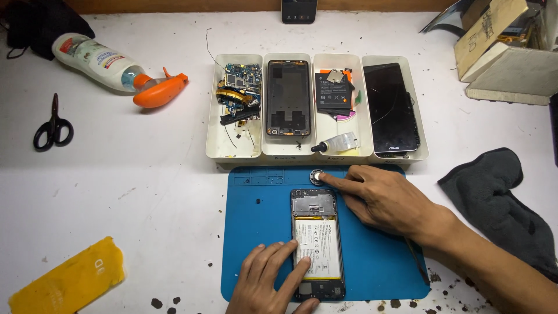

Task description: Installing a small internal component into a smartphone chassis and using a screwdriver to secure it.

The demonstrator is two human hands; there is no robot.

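Note:
An opened phone [317,241] with its back cover off lies on a blue work mat [256,221], its battery and metal shield showing. My left hand [270,282] rests flat on the phone's lower left side, fingers on the battery. My right hand [386,200] reaches to the mat's top edge, the index fingertip pressing a small round metal part [317,177]. A thin tool sticks out under my right wrist [417,260]; how it is held is hidden.
Four white trays [317,152] behind the mat hold a circuit board, a phone frame, a battery with a small bottle, and a cracked screen. A spray bottle [116,68], scissors [53,125], a yellow cover [70,282], a dark cloth [503,203] and boxes [505,52] lie around.

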